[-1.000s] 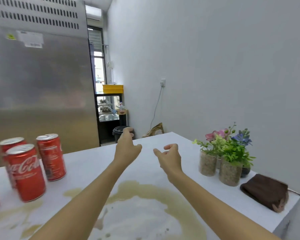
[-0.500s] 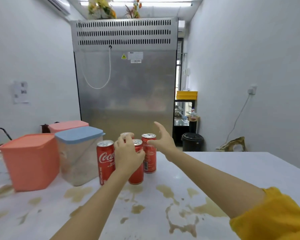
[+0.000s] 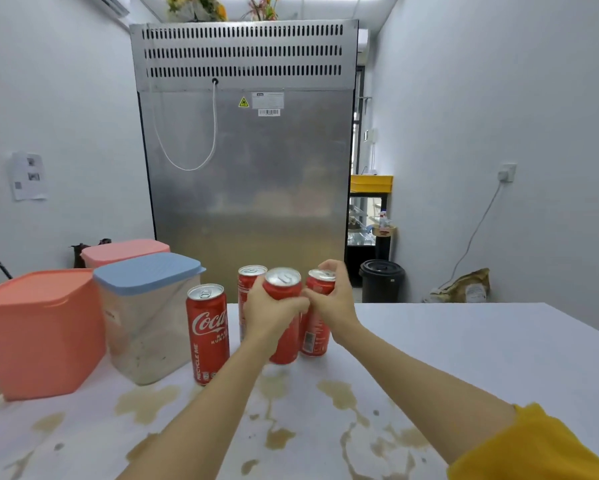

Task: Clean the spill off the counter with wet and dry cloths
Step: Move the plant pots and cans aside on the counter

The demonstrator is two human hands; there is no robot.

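Two hands (image 3: 303, 308) around two upright cans (image 3: 299, 317)

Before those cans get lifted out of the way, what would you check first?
1. Left hand has a full grip on the front can: ok.
2. Right hand has a grip on the right can: ok, fingers curled round its top.
3. Spill wiped from the counter: not ok, brown puddles remain.
4. Cloth within view: not ok, none visible.
5. Cans sealed: cannot tell, though the left can has its tab flat.
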